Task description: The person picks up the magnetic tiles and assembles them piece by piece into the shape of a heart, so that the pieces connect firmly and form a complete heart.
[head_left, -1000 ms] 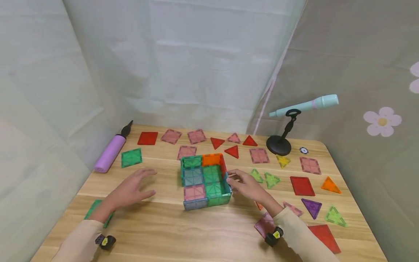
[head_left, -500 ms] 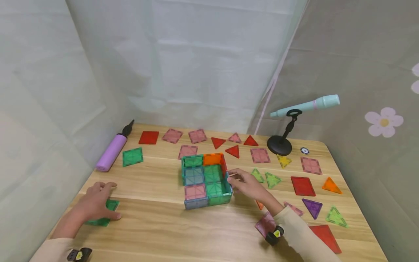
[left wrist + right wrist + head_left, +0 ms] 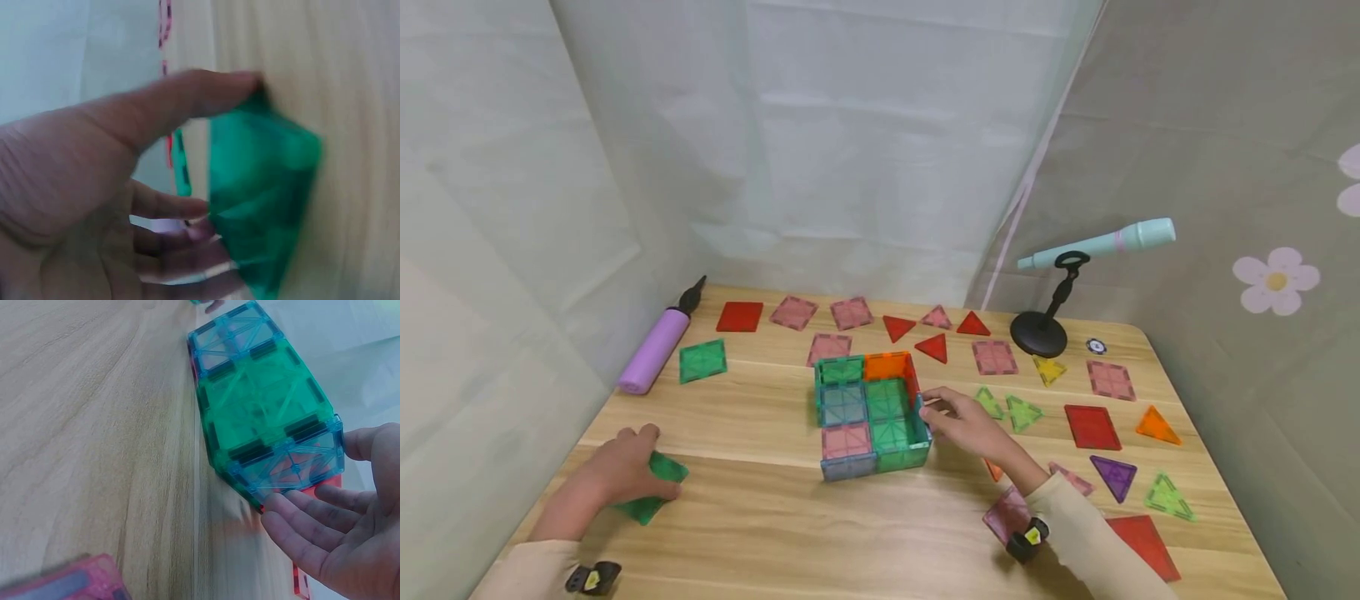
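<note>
In the head view my left hand (image 3: 613,471) pinches a green square magnetic tile (image 3: 666,468) at the table's left side. The left wrist view shows this tile (image 3: 259,169) tilted and blurred, my thumb on its upper corner and my fingers along its side. Mid-table stands a low open-topped box of magnetic tiles (image 3: 902,458), with green, blue, orange and red walls; clear blue, pink and green squares show inside. My right hand (image 3: 962,425) holds the blue tile (image 3: 294,465) of its right wall between thumb and fingers.
Another green square (image 3: 703,361) lies near a purple pump (image 3: 655,350) at the left. Pink and red tiles (image 3: 739,317) line the back. Many loose squares and triangles (image 3: 1092,427) spread over the right. A black stand (image 3: 1039,333) bears a light-blue toy telescope (image 3: 1097,244).
My left hand has moved left and toward me from beside the box, onto the green square, and now pinches and tilts it. My right hand stays at the box's right wall.
</note>
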`<action>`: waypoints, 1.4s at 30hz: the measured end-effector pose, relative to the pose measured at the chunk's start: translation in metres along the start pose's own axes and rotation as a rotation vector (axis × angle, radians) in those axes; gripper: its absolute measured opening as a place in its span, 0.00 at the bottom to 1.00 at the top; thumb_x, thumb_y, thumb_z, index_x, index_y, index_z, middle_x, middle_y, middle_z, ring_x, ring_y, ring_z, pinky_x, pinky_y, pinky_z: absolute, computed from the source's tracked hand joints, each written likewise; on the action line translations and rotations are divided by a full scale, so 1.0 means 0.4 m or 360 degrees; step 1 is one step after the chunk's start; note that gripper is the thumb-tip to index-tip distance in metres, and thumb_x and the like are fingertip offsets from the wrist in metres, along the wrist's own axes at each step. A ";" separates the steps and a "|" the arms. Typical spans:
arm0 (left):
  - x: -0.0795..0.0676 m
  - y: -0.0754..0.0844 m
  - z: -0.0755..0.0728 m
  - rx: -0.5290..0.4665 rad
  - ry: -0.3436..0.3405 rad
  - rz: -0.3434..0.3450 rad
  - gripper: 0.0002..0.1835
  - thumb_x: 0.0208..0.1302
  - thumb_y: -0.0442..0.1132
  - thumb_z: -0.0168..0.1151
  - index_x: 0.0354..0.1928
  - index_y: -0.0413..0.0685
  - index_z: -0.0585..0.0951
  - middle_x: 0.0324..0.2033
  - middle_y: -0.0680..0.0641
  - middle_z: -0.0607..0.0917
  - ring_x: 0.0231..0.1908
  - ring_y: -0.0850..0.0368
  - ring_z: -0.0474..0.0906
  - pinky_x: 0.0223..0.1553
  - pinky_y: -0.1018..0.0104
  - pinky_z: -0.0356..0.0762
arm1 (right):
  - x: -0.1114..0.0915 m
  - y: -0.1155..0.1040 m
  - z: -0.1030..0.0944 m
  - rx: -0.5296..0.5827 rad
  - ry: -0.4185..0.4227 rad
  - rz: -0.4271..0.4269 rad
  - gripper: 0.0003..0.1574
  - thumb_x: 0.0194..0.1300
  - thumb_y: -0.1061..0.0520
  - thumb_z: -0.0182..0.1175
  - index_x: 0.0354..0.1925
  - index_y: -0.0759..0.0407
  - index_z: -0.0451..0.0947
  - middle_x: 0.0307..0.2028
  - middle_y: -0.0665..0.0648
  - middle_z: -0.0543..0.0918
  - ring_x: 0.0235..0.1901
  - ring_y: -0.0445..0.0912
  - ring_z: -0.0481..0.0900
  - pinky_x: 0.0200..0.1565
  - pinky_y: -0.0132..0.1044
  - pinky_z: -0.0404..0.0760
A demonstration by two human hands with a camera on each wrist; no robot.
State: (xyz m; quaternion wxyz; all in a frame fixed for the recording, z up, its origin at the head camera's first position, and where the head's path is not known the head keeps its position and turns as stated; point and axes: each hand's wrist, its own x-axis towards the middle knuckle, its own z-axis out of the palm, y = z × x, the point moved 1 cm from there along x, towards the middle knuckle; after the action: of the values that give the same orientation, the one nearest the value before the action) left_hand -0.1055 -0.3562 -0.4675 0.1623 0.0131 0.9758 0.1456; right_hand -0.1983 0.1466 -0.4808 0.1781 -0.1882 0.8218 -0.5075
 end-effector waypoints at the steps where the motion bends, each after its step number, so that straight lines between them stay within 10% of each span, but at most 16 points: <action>1: 0.004 0.005 0.003 0.0013 0.0039 0.0045 0.52 0.47 0.57 0.79 0.56 0.17 0.68 0.38 0.28 0.74 0.35 0.41 0.74 0.36 0.47 0.78 | 0.000 0.000 0.000 -0.0002 -0.0004 -0.0004 0.29 0.77 0.46 0.58 0.67 0.61 0.72 0.54 0.63 0.82 0.45 0.50 0.86 0.45 0.47 0.87; 11: 0.031 0.131 0.028 -0.0501 0.0371 0.0588 0.47 0.50 0.48 0.82 0.68 0.35 0.71 0.55 0.37 0.75 0.52 0.43 0.78 0.51 0.48 0.82 | 0.000 -0.003 -0.005 -0.0013 -0.0018 -0.0030 0.30 0.77 0.47 0.57 0.67 0.64 0.72 0.54 0.64 0.82 0.43 0.49 0.86 0.46 0.48 0.87; 18: 0.071 0.203 0.070 -0.0777 0.0518 0.0876 0.47 0.49 0.42 0.84 0.70 0.44 0.70 0.60 0.41 0.75 0.57 0.57 0.74 0.61 0.76 0.72 | 0.001 -0.004 -0.004 -0.0019 -0.0004 -0.0014 0.28 0.77 0.47 0.57 0.66 0.62 0.72 0.54 0.62 0.83 0.43 0.48 0.86 0.46 0.48 0.87; 42: 0.131 0.340 0.150 -0.1013 0.0329 0.0907 0.60 0.46 0.50 0.85 0.78 0.44 0.60 0.63 0.47 0.71 0.64 0.49 0.71 0.64 0.54 0.74 | 0.000 0.000 -0.003 -0.0039 -0.0012 -0.0044 0.29 0.78 0.49 0.56 0.66 0.65 0.72 0.55 0.65 0.82 0.44 0.50 0.86 0.47 0.48 0.86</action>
State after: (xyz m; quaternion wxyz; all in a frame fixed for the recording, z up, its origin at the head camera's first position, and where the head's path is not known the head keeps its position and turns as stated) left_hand -0.1387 -0.2055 -0.4989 0.0131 0.2163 0.8509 0.4785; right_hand -0.1990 0.1473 -0.4803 0.1720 -0.2036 0.8245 -0.4992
